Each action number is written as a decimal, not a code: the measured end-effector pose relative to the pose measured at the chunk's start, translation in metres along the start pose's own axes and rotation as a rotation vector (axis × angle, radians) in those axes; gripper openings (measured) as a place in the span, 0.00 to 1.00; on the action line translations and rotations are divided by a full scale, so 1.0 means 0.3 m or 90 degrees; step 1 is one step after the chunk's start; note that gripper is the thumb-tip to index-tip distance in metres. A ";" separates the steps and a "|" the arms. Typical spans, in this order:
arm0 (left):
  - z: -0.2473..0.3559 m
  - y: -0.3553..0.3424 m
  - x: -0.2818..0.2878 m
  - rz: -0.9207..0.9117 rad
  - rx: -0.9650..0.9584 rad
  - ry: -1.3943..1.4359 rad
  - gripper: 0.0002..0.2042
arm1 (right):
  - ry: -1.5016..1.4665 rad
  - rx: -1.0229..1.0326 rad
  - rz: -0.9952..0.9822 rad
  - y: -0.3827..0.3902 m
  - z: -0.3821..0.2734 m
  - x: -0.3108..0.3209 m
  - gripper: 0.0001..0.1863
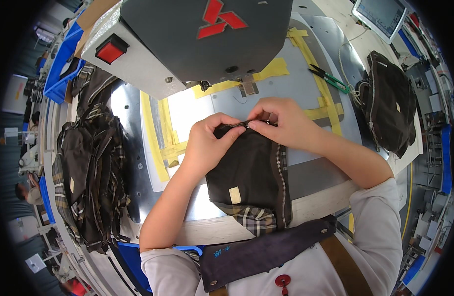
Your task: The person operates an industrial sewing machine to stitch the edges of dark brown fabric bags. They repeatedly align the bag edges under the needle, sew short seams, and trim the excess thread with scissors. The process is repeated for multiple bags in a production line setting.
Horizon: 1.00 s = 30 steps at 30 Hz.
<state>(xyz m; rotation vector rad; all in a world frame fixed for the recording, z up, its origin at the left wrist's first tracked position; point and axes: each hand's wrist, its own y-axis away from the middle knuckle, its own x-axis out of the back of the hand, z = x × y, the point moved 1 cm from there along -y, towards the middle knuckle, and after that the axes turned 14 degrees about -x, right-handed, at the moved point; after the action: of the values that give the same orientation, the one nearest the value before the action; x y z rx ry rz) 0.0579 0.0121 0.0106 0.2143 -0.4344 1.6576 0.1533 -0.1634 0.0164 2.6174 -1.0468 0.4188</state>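
My left hand [207,140] and my right hand [286,123] meet at the top edge of a dark brown fabric piece [241,172]. Both are closed, pinching that edge between thumbs and fingers, with the thumb tips close together. Along the piece's right side runs a metal zipper [280,182]. A small cream label [235,195] sits near its lower left, and plaid cloth [256,219] shows at the bottom corner. The piece hangs toward me over the table's front edge. Exactly what is folded between my fingertips is hidden.
A large grey sewing machine head [207,44] overhangs the metal plate, which has yellow tape [155,143] on it. Green-handled thread snips [330,79] lie right of it. Dark zippered pieces are heaped left [89,172]; another piece [392,103] lies right, below a screen [382,15].
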 end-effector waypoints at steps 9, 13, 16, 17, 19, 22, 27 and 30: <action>-0.023 0.005 -0.014 0.033 -0.012 0.065 0.07 | 0.026 0.001 -0.022 -0.016 0.022 0.009 0.08; -0.040 0.003 -0.012 0.052 -0.019 0.097 0.06 | 0.092 -0.037 -0.035 -0.015 0.011 0.017 0.08; -0.036 -0.002 -0.015 0.073 -0.030 0.099 0.05 | -0.047 -0.072 0.001 -0.006 0.052 -0.015 0.11; -0.036 -0.001 -0.013 0.083 -0.032 0.096 0.05 | -0.057 -0.078 0.007 0.003 0.046 -0.019 0.11; -0.030 0.006 -0.016 0.086 -0.028 0.102 0.05 | -0.076 -0.090 0.019 0.021 0.031 -0.022 0.11; -0.014 -0.001 -0.011 0.062 -0.024 0.077 0.05 | -0.055 -0.090 0.024 0.028 0.026 -0.015 0.10; -0.007 0.001 -0.022 -0.012 -0.014 0.042 0.05 | -0.002 0.001 0.009 0.007 0.018 -0.019 0.08; 0.000 -0.004 -0.024 -0.012 0.010 0.021 0.05 | -0.032 -0.043 -0.005 -0.001 0.022 -0.015 0.08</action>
<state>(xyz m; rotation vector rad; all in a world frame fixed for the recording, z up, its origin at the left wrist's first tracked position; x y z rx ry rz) 0.0600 0.0056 0.0079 0.2020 -0.3937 1.6451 0.1515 -0.1628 0.0087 2.5828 -1.0480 0.3126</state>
